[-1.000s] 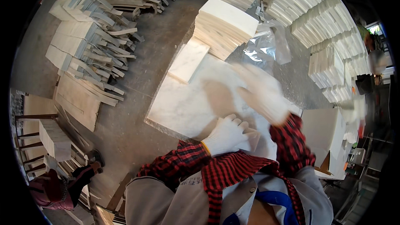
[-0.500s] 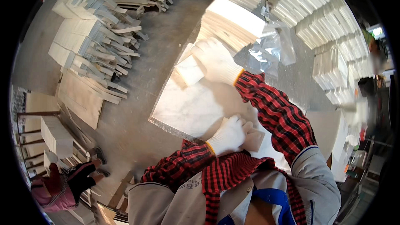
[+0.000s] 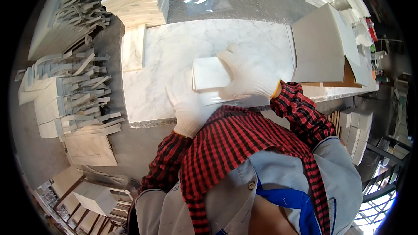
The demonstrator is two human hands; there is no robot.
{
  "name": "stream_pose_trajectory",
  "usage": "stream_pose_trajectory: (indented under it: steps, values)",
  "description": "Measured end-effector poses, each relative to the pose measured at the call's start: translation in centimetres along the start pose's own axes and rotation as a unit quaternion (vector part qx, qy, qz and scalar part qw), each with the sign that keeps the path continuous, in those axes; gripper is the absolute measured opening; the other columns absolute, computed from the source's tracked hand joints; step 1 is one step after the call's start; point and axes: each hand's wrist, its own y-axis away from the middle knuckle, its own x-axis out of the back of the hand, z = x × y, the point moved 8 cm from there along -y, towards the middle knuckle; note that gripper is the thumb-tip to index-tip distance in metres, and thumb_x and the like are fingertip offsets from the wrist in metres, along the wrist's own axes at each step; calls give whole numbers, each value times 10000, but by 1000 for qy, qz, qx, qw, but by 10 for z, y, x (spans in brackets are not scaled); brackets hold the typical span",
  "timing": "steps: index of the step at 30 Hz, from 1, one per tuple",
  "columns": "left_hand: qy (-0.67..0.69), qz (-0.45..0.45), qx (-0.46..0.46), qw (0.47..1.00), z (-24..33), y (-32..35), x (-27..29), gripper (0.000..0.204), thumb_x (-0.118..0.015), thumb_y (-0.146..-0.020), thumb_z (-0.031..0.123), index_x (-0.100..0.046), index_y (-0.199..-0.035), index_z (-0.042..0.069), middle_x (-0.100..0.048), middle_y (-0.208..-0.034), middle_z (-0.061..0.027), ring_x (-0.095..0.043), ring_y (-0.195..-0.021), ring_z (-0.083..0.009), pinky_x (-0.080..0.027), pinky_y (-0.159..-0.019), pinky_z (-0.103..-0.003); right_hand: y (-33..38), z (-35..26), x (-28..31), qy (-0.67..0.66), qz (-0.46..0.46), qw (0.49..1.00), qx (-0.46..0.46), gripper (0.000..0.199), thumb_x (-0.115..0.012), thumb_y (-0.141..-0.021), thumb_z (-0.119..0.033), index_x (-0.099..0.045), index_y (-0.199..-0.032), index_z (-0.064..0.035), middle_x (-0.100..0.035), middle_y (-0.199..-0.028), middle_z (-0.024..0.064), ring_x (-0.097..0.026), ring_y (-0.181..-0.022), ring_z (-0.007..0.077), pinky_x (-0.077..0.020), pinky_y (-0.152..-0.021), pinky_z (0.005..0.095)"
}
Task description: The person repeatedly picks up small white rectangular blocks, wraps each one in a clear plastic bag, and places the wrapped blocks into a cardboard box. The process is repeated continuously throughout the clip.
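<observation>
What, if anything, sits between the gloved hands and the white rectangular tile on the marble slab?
Nothing visible. The right hand lies directly on the white rectangular tile, the left hand touches its near-left side, and what looks like a clear plastic sleeve lies at its near edge on the marble slab.

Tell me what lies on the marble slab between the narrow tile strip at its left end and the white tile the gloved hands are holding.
In the head view, nothing: between the narrow tile strip and the white tile there is only bare veined marble slab.
</observation>
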Motion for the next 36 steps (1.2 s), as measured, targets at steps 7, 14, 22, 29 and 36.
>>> stream_pose_trajectory:
  steps: [7,14,22,29,36]
  values:
    - [55,120,12,991,-1,14,32,1106,-979,-567,367,-434,-1427,-63,-601,-1220,-224,-574,-1159,-430,-468,-977,-513,10,-2,-39,-36,-44,998,38,716,-825,-677,-306,-583,-1297,-42,-546,-1247,215,-525,-1220,408,-488,-1004,483]
    - [44,85,-171,981,43,-7,86,1077,-931,-637,372,-411,-1494,-23,-569,-1308,-236,-530,-1221,-450,-487,-983,-512,24,-12,-22,40,30,987,150,862,-886,-652,-331,-512,-1358,-7,-579,-1219,200,-575,-1171,378,-515,-985,446]
    - [-64,-80,-155,983,67,-17,63,874,-858,-768,304,-463,-1498,29,-589,-1365,-203,-544,-1253,-404,-476,-1044,-471,29,3,-52,21,-33,993,111,984,-901,-636,-285,-444,-1464,-13,-574,-1308,200,-568,-1232,405,-478,-1058,456]
    - [493,-37,120,861,21,1,62,715,-699,-994,288,-388,-1556,-25,-494,-1532,-166,-514,-1366,-282,-430,-1132,-401,88,93,-56,-561,171,790,-178,845,-700,-962,-402,-313,-1598,-3,-445,-1574,231,-468,-1437,345,-387,-1179,427]
    - [496,-14,166,852,3,-1,23,589,-475,-1134,295,-326,-1594,-42,-419,-1595,-119,-417,-1427,-196,-318,-1210,-340,93,64,-85,-717,141,656,-189,765,-441,-1108,-517,-266,-1641,3,-279,-1710,170,-254,-1579,243,-223,-1267,355]
